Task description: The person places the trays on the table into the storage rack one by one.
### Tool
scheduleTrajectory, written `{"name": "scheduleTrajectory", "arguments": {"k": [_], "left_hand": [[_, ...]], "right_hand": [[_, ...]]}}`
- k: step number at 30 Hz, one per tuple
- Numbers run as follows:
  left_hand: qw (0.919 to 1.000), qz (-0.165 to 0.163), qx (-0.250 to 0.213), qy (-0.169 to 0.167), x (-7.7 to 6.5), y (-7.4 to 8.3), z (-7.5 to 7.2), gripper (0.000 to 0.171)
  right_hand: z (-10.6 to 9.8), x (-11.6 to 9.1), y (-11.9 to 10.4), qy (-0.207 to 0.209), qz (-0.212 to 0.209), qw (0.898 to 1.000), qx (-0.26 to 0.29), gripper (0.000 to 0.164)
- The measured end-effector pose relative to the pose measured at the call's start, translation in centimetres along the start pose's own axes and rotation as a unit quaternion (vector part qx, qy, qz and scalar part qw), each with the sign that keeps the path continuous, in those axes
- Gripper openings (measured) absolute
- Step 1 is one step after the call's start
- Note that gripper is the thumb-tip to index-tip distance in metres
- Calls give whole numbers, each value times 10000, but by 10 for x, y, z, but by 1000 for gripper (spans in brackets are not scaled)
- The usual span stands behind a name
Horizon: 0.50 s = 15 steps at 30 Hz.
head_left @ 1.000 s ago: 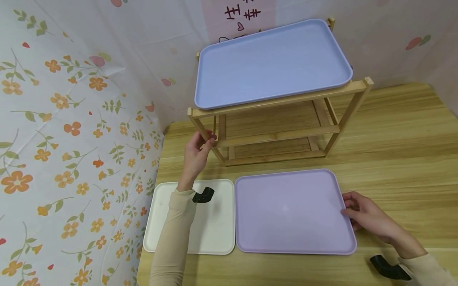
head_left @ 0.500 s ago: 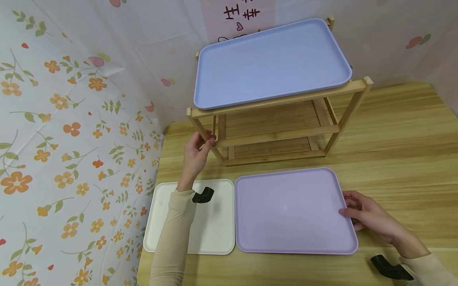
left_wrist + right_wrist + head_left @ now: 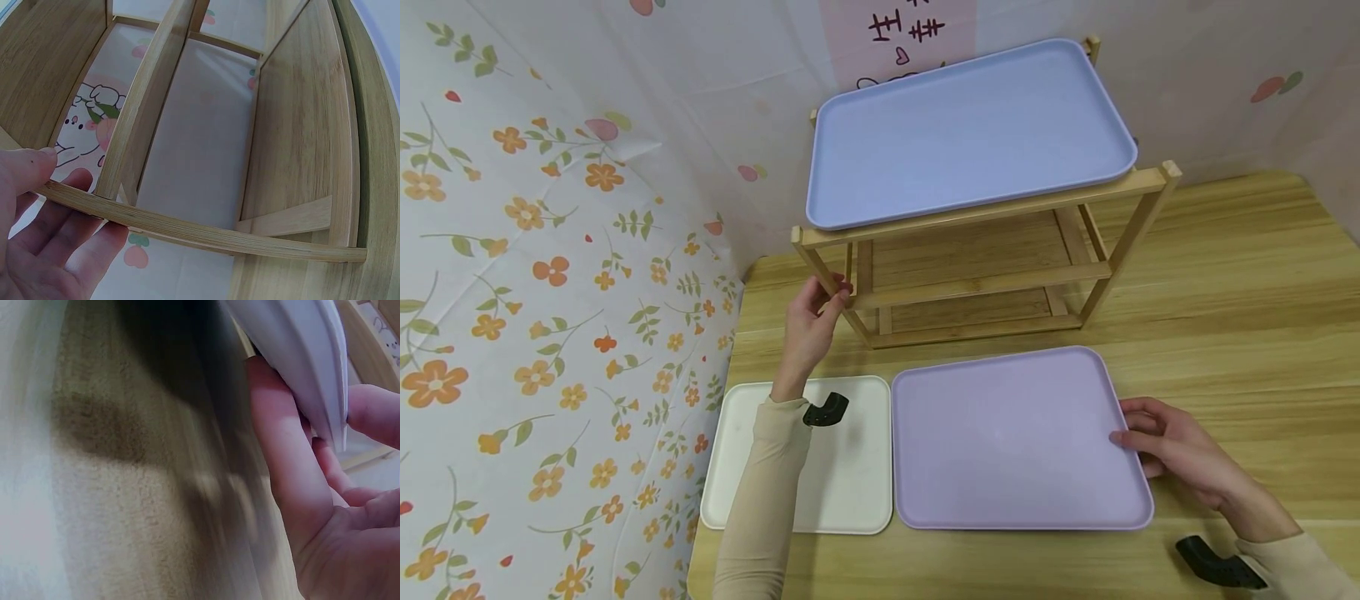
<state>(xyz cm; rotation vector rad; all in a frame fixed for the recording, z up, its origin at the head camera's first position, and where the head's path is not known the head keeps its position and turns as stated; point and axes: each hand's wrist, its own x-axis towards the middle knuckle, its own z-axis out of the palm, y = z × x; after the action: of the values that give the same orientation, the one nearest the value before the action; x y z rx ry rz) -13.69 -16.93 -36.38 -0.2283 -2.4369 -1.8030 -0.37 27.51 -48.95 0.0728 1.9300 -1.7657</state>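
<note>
A wooden shelf rack [image 3: 977, 287] stands at the back of the table. My left hand [image 3: 812, 321] grips its front left post, thumb on one side and fingers curled behind; the left wrist view shows the wooden post [image 3: 206, 232] between them. In front of the rack is a purple tray [image 3: 1015, 442]. My right hand [image 3: 1180, 454] pinches the tray's right rim, the thumb on top and the fingers beneath. In the right wrist view the tray's rim [image 3: 306, 369] is raised above the table, with a shadow below it.
A blue tray [image 3: 970, 133] lies on the rack's top, slightly askew. To the left of the purple tray, a white tray [image 3: 850, 467] rests on the table under my left forearm. A flowered cloth [image 3: 565, 333] hangs along the left side and behind the rack.
The purple tray's right side has risen slightly, its right edge showing a little higher and further right, with my right hand on it. My left hand stays on the post.
</note>
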Motion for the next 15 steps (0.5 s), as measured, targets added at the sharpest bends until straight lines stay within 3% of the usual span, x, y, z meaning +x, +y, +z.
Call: {"name": "scheduleTrajectory", "arguments": {"k": [6,15], "left_hand": [[10000,4,33,12,0,0,0,28],[10000,67,-9,14,0,2,-1,27]], "right_hand": [[-2,1,-1,-88,84,9997,195,34],[-10,0,5,-1031,-455,9874,1108,35]]}}
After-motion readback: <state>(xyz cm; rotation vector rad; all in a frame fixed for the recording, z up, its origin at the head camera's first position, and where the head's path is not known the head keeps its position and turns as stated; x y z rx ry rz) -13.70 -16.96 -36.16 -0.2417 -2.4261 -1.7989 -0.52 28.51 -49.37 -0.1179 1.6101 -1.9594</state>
